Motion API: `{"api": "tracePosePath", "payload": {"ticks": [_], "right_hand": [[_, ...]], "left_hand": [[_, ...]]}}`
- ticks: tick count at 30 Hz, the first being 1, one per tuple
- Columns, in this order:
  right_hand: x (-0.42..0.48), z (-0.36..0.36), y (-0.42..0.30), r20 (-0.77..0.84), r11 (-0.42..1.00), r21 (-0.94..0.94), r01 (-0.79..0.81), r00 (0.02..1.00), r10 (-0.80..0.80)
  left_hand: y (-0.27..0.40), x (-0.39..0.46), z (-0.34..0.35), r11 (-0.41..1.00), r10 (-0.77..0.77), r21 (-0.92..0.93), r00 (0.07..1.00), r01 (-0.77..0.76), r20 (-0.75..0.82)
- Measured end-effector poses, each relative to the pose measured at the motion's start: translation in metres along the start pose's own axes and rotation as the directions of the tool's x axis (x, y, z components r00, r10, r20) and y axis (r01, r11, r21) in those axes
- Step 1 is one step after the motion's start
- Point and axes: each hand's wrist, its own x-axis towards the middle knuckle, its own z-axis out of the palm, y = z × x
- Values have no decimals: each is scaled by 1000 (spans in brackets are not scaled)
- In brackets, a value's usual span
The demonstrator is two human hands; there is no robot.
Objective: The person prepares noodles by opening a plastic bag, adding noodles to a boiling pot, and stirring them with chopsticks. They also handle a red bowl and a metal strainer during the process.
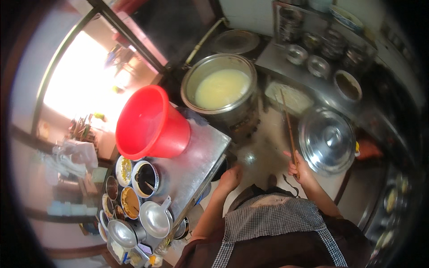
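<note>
My right hand is closed around the lower end of a pair of long wooden chopsticks, whose tips point away from me. Just right of it stands a large round metal lid with a central knob. My left hand is beside the corner of the metal table, its fingers curled; whether anything is in them I cannot tell. Farther ahead is a big metal pot with pale yellow liquid in it. A red plastic bucket sits on the table to the left.
Bowls of sauce and metal ladles crowd the table's near left part. A pale rectangular tray lies beyond the chopsticks. Glass bowls stand on a steel counter at the upper right. A flat round lid lies behind the pot.
</note>
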Motion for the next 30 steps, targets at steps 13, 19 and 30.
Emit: {"api": "tracePosePath", "payload": {"ticks": [13,19,30], "right_hand": [[181,136,-103,157,894,-444,54,987,18],[269,167,-155,214,721,-666,192,975,-61],[469,236,-295,409,-722,-615,316,911,50]], "left_hand": [[-99,80,-8,944,-329,-183,749,273,-575],[-132,117,-17,871,-449,-217,537,440,-714],[-133,145,-28,754,-563,-350,272,556,-780]]}}
